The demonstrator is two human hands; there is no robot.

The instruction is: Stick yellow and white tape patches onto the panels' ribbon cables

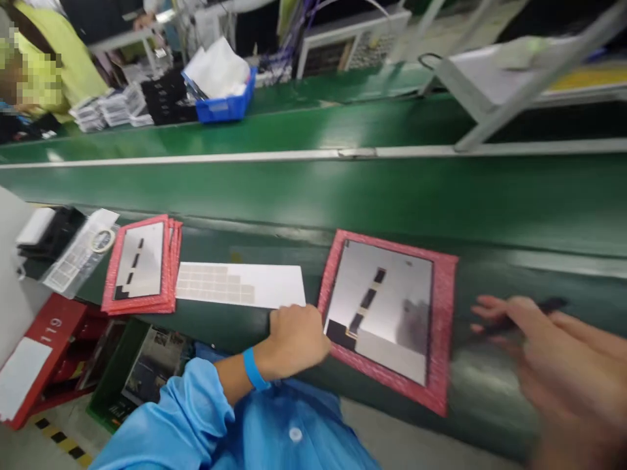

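My left hand [298, 341], with a blue band at the wrist, is closed at the left edge of a pink bubble-wrap sheet [443, 326]. Its fingertips are hidden. On the sheet lies a flat, silvery display panel [392, 294] with a dark strip along its middle and a black patch at one corner. To the right of the panel, my right hand [553, 352] is smeared by motion, its fingers around a thin black pen-like tool [553, 305]. A white sheet of small beige stickers [279, 277] lies left of the panel, near my left hand.
More panels in pink wrap [169, 300] are stacked at the left. Beside them lie a tape roll [102, 240] and a plastic-covered sheet [73, 267]. A blue bin [223, 109] stands across the green bench [245, 189]. A person in yellow [73, 52] is at the far left.
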